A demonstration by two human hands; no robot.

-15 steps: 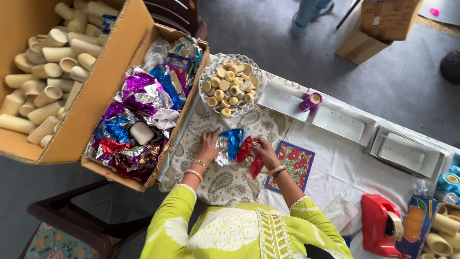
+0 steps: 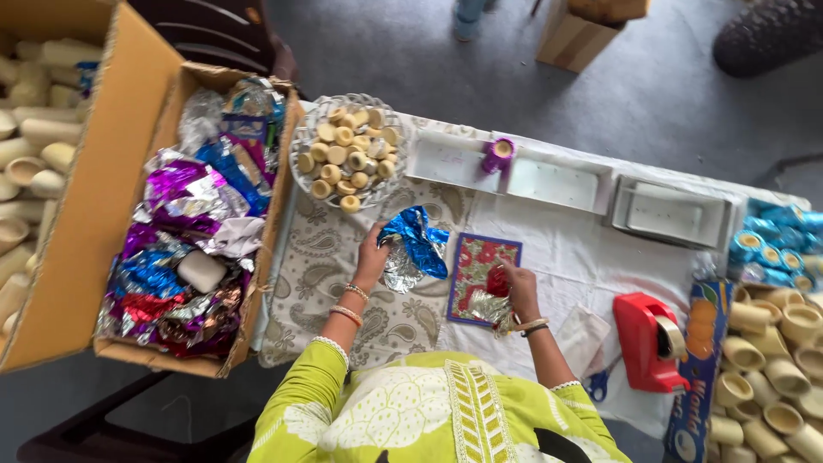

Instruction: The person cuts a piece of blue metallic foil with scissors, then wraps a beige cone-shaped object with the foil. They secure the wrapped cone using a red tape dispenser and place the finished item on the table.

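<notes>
On the patterned tablecloth (image 2: pixel 360 317), the left hand (image 2: pixel 372 255) pinches a crumpled blue foil sheet (image 2: pixel 417 243) just near the glass bowl of cream discs (image 2: pixel 347 154). To the right, the right hand (image 2: pixel 518 290) grips red-and-silver foil (image 2: pixel 493 296) over a floral mat (image 2: pixel 476 261).

A large open cardboard box (image 2: pixel 81 249) stands off the worktop's left edge, holding cream tubes. Beside it, touching that edge, a smaller cardboard box (image 2: pixel 257 283) is heaped with purple, blue, red and silver foil wrappers (image 2: pixel 176 257). At the worktop's right front corner lies a long blue carton (image 2: pixel 696 377) with orange rounds printed on it.
</notes>
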